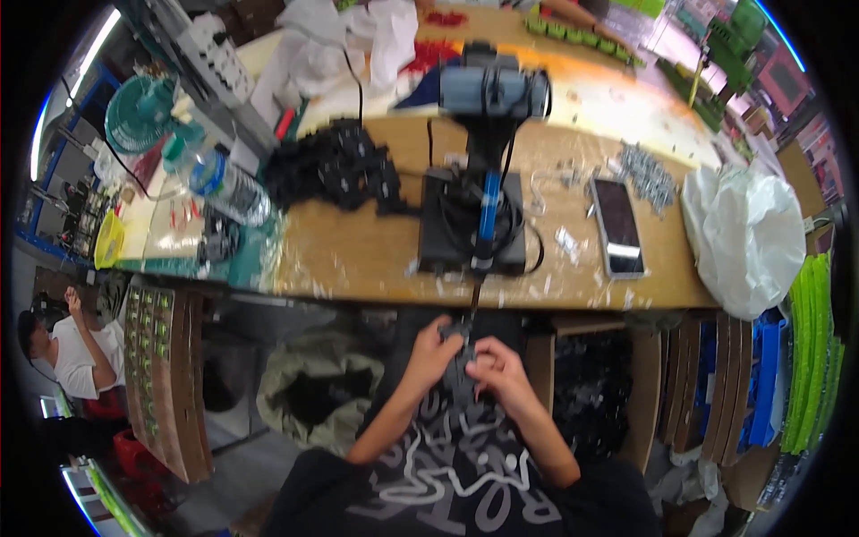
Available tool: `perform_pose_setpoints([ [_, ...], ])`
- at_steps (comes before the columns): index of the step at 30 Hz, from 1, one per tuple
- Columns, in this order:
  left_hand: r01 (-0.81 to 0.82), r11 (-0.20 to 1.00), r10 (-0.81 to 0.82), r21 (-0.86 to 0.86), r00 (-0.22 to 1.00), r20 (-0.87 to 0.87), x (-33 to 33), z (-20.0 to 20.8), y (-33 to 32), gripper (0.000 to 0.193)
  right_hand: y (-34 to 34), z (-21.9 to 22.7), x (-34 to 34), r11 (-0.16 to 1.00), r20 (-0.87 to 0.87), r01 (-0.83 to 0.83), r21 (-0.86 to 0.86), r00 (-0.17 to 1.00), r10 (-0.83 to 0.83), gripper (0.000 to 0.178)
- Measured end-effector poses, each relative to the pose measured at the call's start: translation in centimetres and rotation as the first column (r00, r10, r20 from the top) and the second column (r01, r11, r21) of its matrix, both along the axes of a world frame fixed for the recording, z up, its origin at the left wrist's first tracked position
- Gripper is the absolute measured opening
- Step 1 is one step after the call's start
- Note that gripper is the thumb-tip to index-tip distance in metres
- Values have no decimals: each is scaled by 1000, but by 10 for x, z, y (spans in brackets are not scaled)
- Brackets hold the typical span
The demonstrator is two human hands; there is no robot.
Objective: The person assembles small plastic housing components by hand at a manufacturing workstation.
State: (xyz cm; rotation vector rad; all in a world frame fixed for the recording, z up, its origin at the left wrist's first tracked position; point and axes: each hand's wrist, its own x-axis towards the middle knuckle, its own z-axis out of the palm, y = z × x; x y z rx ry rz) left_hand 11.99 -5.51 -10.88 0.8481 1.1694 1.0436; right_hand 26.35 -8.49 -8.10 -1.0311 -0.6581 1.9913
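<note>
Fingers of the left hand (432, 353) are gripping a small dark part (456, 331), while those of the right hand (495, 365) are bending together close beside it; blur is hiding whether they are pinching anything. Directions run from the hands, with twelve pointing straight ahead. At twelve, the wooden bench (358, 259) is spreading across the view. At three, a cardboard box (644, 394) is holding black pieces (591, 403). On the bench at twelve, a black stand (488, 139) is carrying a blue-and-black tool (489, 210), whose thin tip (475, 300) is pointing down past the near edge. A white bag (747, 237) is slumping at two, and a green sack (277, 389) is gaping at nine. Black items (331, 166) are lying heaped at eleven, a bottle (219, 183) is leaning at ten, and a phone (617, 228) is lying at two. Beyond it, grey bits (646, 177) are piling up between one and two. Smallest, the dark part is sitting just below the tip; contact is staying unclear.
</note>
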Motion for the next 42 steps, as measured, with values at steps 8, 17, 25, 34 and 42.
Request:
perform_pose_setpoints([
  [8,67,998,-67,21,997,29,2,17,10,7,6,14,-1,999,2,40,31,999,-40,19],
  [17,74,996,-76,41,996,48,5,23,6,8,0,19,1,996,17,52,75,998,-54,19],
  [25,64,998,-65,10,995,71,7,21,14,8,7,19,2,997,4,47,58,999,-47,19],
  [34,48,996,-51,78,998,35,8,14,10,9,0,20,2,994,-12,81,69,997,-81,19],
  [42,52,988,-50,143,999,-16,8,18,6,12,0,21,6,994,-66,80,70,995,-76,20],
])
